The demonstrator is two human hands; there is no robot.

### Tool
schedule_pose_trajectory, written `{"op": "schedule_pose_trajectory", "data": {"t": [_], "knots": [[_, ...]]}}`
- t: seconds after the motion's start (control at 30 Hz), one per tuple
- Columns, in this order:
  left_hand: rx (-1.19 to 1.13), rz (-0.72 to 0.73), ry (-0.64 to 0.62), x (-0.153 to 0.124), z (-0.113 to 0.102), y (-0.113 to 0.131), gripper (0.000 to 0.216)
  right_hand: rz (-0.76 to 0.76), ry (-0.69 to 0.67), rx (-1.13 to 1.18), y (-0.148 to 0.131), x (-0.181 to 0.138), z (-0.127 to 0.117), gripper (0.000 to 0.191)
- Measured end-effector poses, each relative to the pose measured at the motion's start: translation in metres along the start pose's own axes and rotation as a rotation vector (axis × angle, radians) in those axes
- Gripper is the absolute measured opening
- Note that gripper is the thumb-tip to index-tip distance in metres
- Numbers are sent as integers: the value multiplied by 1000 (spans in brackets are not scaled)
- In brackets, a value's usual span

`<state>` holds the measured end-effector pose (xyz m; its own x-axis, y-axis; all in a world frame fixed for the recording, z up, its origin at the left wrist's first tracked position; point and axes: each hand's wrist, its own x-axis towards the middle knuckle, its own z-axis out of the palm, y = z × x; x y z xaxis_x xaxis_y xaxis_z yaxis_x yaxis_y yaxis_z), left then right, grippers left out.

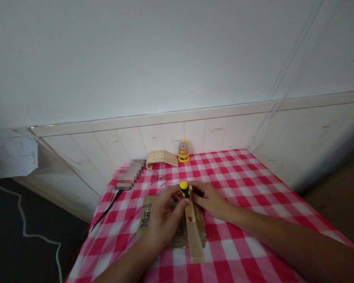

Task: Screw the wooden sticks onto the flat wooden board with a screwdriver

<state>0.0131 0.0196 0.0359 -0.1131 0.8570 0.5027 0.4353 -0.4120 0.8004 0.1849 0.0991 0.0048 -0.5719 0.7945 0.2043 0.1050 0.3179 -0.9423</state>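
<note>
A short screwdriver (184, 189) with a yellow and black handle stands nearly upright over the far end of a pale wooden piece (194, 234). My left hand (162, 218) is closed around the screwdriver, thumb and fingers low on its handle; the tip is hidden. My right hand (209, 199) is closed on the far end of the wooden piece, just right of the screwdriver. A dark round hole or screw head shows in the wood nearer me. Beneath both hands lies a brown printed packet (144, 225).
Several loose screws (160, 177) lie beyond the packet. A bent wooden part (162, 158) and a yellow-based clear container (183, 151) stand by the wall. At left is a pixelated flat object (129, 175) with a black cable (106, 212). A red-and-white checked cloth (238, 243) covers the table.
</note>
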Motion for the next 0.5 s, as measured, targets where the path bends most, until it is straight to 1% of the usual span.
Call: {"op": "schedule_pose_trajectory", "data": {"t": [0.3,0.5], "knots": [[-1,4,-21,-1,0,0,15,9,7,-24,6,1,0,27],[-4,4,-30,-1,-1,-2,16,6,6,-35,4,1,-1,25]]}}
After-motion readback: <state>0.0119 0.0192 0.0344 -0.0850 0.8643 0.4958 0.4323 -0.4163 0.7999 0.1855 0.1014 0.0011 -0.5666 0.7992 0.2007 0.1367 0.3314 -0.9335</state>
